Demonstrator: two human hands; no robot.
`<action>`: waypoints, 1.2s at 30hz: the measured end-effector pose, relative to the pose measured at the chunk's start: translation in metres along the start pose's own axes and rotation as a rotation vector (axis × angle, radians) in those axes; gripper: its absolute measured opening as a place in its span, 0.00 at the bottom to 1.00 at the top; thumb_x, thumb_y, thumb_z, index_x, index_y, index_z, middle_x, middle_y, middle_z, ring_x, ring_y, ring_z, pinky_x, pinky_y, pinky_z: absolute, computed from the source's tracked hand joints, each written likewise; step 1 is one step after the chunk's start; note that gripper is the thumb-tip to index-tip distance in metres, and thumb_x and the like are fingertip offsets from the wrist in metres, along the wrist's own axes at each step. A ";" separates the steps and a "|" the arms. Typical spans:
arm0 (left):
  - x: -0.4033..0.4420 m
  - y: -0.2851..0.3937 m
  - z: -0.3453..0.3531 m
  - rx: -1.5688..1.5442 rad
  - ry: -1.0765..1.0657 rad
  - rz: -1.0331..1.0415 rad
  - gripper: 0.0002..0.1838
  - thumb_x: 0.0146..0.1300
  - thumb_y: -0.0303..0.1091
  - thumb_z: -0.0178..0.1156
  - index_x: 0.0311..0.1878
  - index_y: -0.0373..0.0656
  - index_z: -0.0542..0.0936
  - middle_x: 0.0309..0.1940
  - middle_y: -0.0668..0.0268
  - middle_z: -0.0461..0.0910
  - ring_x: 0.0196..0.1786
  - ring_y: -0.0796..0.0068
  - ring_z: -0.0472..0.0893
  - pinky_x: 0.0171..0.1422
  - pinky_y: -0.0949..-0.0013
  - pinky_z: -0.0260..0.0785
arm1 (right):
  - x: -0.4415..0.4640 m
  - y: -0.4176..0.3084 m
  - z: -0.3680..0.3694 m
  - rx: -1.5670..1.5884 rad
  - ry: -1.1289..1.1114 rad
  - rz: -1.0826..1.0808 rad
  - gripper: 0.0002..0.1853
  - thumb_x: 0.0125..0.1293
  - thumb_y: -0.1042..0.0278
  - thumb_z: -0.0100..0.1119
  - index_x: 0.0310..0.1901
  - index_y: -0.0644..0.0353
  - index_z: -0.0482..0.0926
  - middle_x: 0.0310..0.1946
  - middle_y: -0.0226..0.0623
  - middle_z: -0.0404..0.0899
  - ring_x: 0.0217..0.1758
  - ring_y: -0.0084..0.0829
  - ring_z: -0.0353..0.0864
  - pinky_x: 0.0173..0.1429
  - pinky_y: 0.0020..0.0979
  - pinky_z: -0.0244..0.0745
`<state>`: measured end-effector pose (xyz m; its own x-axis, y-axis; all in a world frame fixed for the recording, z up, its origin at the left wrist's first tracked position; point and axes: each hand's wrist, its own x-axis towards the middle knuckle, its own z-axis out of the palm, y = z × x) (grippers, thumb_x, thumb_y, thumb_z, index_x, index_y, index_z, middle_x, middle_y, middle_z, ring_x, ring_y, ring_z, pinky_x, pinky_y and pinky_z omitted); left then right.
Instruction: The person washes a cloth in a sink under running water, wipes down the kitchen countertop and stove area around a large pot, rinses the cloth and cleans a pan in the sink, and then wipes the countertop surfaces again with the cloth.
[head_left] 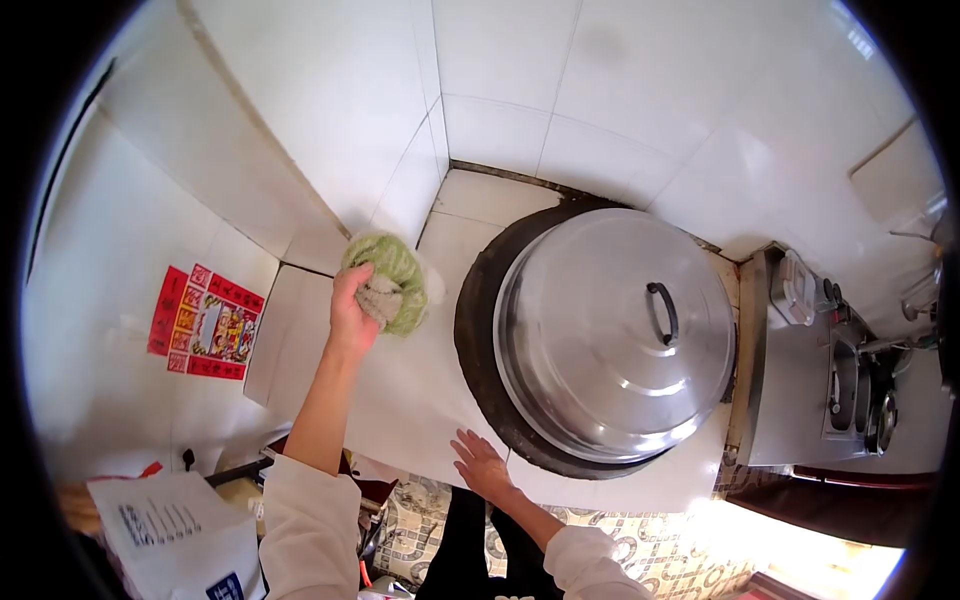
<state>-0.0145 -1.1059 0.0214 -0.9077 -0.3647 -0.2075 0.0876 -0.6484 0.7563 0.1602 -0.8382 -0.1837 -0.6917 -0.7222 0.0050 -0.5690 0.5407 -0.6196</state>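
My left hand (352, 308) is closed round a bunched green and grey cloth (398, 275), held over the left part of the white tiled counter (400, 390) near the wall corner. My right hand (483, 465) lies with its fingers spread at the counter's front edge, holding nothing. Just beyond it and to the right stands a large round metal pot with a shiny domed lid (610, 320). A dark handle (662, 313) sits on the lid. The pot rests in a dark round rim (478, 345) set in the counter.
White tiled walls (620, 90) rise behind and at the left. Red printed papers (210, 325) hang on the left wall. A white bag (180, 530) is at the lower left. To the right is a metal worktop (790, 390) with a sink (845, 385). Patterned flooring (640, 540) shows below.
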 end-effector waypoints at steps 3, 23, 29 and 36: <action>0.042 -0.013 0.005 0.046 0.016 0.054 0.16 0.59 0.32 0.55 0.49 0.35 0.76 0.43 0.62 0.79 0.47 0.69 0.79 0.53 0.62 0.72 | 0.023 0.016 0.011 -0.094 -0.208 -0.038 0.28 0.68 0.60 0.50 0.68 0.56 0.61 0.73 0.38 0.52 0.76 0.37 0.50 0.75 0.41 0.49; 0.331 -0.202 0.052 1.522 -0.682 0.469 0.30 0.56 0.29 0.54 0.64 0.36 0.65 0.63 0.47 0.67 0.64 0.48 0.67 0.68 0.59 0.60 | 0.035 0.035 0.015 -0.135 -0.229 -0.114 0.28 0.71 0.54 0.39 0.71 0.53 0.59 0.72 0.32 0.56 0.76 0.29 0.51 0.78 0.38 0.38; 0.361 -0.261 0.076 1.817 -1.005 0.258 0.26 0.62 0.35 0.47 0.65 0.43 0.67 0.69 0.58 0.61 0.70 0.58 0.61 0.73 0.60 0.52 | 0.031 0.037 0.023 -0.128 -0.178 -0.119 0.30 0.69 0.56 0.42 0.71 0.55 0.58 0.73 0.32 0.54 0.77 0.31 0.49 0.78 0.38 0.37; 0.369 -0.270 0.065 1.985 -0.957 0.619 0.27 0.50 0.22 0.57 0.56 0.53 0.77 0.61 0.66 0.66 0.63 0.59 0.66 0.58 0.57 0.69 | 0.036 0.036 0.018 -0.106 -0.220 -0.097 0.30 0.66 0.59 0.44 0.70 0.54 0.60 0.73 0.30 0.55 0.77 0.29 0.49 0.78 0.37 0.37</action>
<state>-0.4002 -1.0219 -0.2196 -0.8580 0.5134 0.0133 0.5074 0.8433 0.1774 0.1229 -0.8524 -0.2201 -0.5250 -0.8430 -0.1174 -0.6794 0.4981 -0.5388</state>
